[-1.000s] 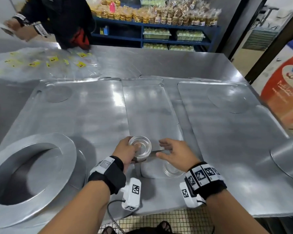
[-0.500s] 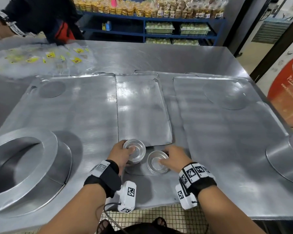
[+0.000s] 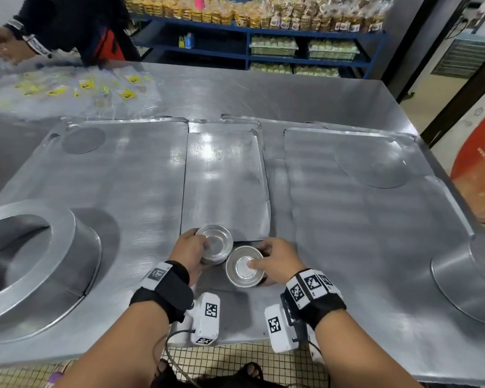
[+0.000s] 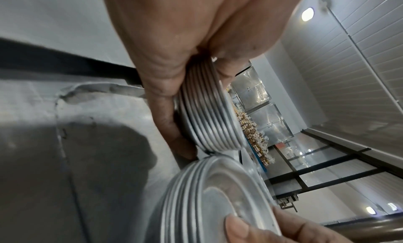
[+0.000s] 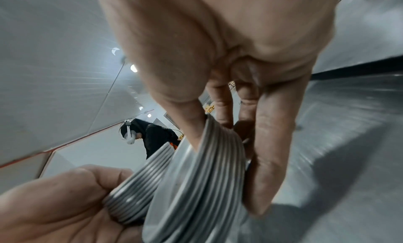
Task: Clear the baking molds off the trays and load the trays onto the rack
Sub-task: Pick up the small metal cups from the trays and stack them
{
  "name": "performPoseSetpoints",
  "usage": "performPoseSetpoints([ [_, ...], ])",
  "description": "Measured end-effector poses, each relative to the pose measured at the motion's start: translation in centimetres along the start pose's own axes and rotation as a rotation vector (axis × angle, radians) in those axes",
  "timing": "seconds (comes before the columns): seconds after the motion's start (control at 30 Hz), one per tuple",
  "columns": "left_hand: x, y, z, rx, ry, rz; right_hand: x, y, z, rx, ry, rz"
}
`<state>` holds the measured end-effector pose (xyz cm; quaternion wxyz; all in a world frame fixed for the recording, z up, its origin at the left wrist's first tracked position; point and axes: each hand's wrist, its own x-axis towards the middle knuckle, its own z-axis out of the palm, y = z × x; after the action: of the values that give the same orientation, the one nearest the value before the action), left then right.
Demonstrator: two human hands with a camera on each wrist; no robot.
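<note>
Two stacks of small round metal baking molds sit side by side near the table's front edge. My left hand (image 3: 192, 249) grips the left stack (image 3: 216, 246), thumb over its rim; its nested rims (image 4: 209, 119) show in the left wrist view. My right hand (image 3: 275, 261) grips the right stack (image 3: 244, 271), thumb inside the top mold; its ribbed side (image 5: 202, 183) fills the right wrist view. A narrow flat tray (image 3: 224, 183) lies just beyond the stacks, bare. Wide trays lie to the left (image 3: 118, 177) and right (image 3: 361, 219).
A large round ring pan (image 3: 37, 259) stands on the left tray, another round pan (image 3: 465, 278) at the right edge. Flat metal discs (image 3: 83, 140) (image 3: 371, 163) lie on the far trays. Another person (image 3: 59, 26) works over clear bags (image 3: 76, 91) at the far left. Blue shelves (image 3: 263, 37) stand behind.
My right hand has taken hold of its stack and drawn it toward me beside the left stack. My left hand has lowered its stack a little nearer the front edge.
</note>
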<state>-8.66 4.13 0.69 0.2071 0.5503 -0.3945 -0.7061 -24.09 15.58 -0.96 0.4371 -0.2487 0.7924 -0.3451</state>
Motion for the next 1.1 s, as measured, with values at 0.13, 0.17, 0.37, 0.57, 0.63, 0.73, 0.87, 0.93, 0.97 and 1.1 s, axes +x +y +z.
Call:
performPoseSetpoints([
  [0.13,0.2,1.0,1.3,-0.021,-0.010,-0.008,-0.1,-0.7,-1.9,0.142,0.009,0.011],
  [0.17,0.4,1.4,1.7,-0.023,-0.011,-0.010,0.0,-0.9,-2.4,0.170,0.008,0.019],
  [0.37,1.5,4.5,3.7,-0.050,-0.032,0.007,2.2,-3.3,-4.9,0.285,0.045,0.047],
  [0.57,5.3,9.4,4.9,0.004,-0.044,0.027,6.1,-7.4,-6.3,0.297,0.094,0.013],
  [0.63,7.4,11.2,5.0,0.009,-0.036,0.024,8.0,-9.1,-6.6,0.297,0.113,-0.006],
  [0.73,10.7,14.2,5.4,0.007,-0.047,0.024,11.6,-11.9,-7.2,0.306,0.157,-0.014],
  [0.87,15.9,19.3,6.6,0.037,-0.017,0.011,17.4,-15.8,-8.4,0.335,0.188,-0.030],
  [0.93,18.9,21.9,7.3,0.059,-0.007,-0.002,20.8,-17.7,-9.0,0.365,0.202,-0.030],
  [0.97,20.5,23.2,7.7,0.071,-0.009,0.001,22.5,-18.6,-9.3,0.372,0.213,-0.028],
  [1.1,26.7,27.4,9.1,0.103,-0.037,0.061,29.3,-21.4,-10.8,0.387,0.265,-0.035],
])
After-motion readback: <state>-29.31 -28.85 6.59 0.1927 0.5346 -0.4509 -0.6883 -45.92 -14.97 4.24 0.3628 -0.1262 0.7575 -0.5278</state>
